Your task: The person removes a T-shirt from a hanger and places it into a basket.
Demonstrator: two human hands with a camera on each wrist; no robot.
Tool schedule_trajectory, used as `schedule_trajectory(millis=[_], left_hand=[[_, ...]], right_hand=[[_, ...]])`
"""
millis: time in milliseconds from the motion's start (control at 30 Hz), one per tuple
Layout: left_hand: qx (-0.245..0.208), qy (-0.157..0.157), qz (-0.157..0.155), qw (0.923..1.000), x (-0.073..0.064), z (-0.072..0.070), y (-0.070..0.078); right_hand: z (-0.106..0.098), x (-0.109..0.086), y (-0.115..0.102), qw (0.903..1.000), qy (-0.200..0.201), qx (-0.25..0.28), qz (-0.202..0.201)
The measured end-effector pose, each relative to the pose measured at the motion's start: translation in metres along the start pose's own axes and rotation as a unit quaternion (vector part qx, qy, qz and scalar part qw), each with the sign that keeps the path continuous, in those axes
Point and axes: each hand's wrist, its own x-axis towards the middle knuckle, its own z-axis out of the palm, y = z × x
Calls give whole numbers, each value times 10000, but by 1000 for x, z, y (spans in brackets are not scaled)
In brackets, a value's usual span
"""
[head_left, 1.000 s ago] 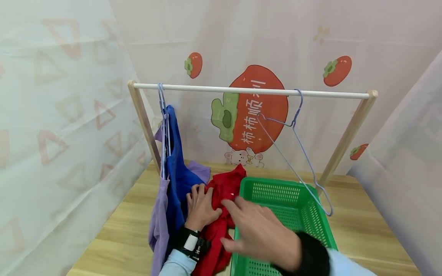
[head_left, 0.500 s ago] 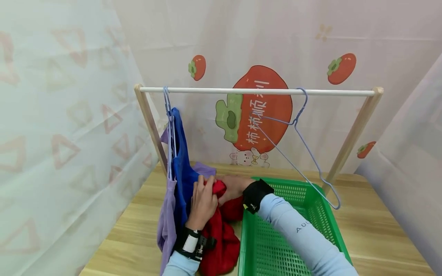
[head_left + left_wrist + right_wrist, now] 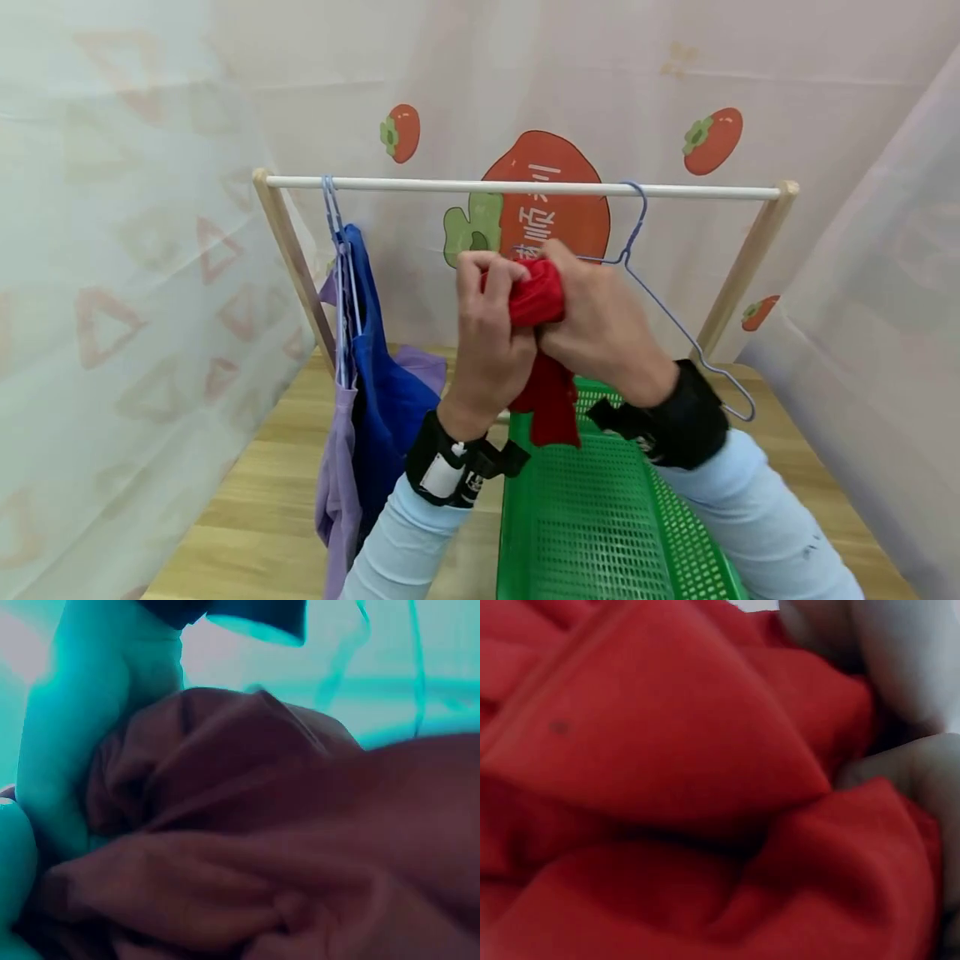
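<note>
Both hands hold a bunched red cloth garment [image 3: 537,296] up in front of the rack, over the far end of the green basket. My left hand [image 3: 491,342] grips its left side with curled fingers. On the other side my right hand [image 3: 600,325] grips the same garment, and a loose part hangs below the two hands. Folds of the cloth [image 3: 225,772] fill much of the left wrist view, where it looks dull brown under a blue-green tint. Close up in the right wrist view, the red fabric [image 3: 667,727] is pinched at the right by fingers [image 3: 907,660].
A white rail [image 3: 450,185] on wooden posts carries a bare blue hanger [image 3: 637,225] at the right. Blue [image 3: 390,383] and purple garments [image 3: 341,467] hang at the left. The green basket [image 3: 592,517] stands on the wooden table [image 3: 247,517].
The right hand came over to the red garment and took hold of it beside the left hand. Both hands then lifted it off the table, up in front of the rack.
</note>
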Motion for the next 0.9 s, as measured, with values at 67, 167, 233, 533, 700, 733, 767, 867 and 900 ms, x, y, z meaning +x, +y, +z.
schedule_trajectory(millis=[67, 167, 233, 533, 700, 733, 767, 867, 900], left_hand=[[-257, -126, 152, 9995, -2, 8, 11], [-409, -677, 90, 9968, -28, 22, 11], [-195, -1529, -156, 9879, -55, 27, 3], [2061, -3957, -934, 8900, -121, -6, -23], [3331, -1984, -1040, 9159, -92, -48, -19], [3490, -1697, -1143, 9145, -85, -56, -18], [3651, -1461, -1222, 9113, -78, -63, -19], [4048, -1055, -1461, 8965, -65, -76, -23], [4166, -1012, -1525, 8905, -63, -77, -26]], right_hand=[[-15, -15, 0, 9997, 56, -228, 116], [-11, -46, 14, 9981, -192, -423, 412], [4, -72, 31, 9957, -661, -286, 586], [29, -169, 98, 9371, -2517, 450, 2377], [5, -173, 142, 9337, -1819, 452, 3051], [1, -171, 155, 9351, -1655, 270, 3123], [-1, -169, 168, 9356, -1507, 120, 3190], [-5, -161, 202, 9360, -913, 130, 3397], [-6, -159, 210, 9347, -731, 229, 3471]])
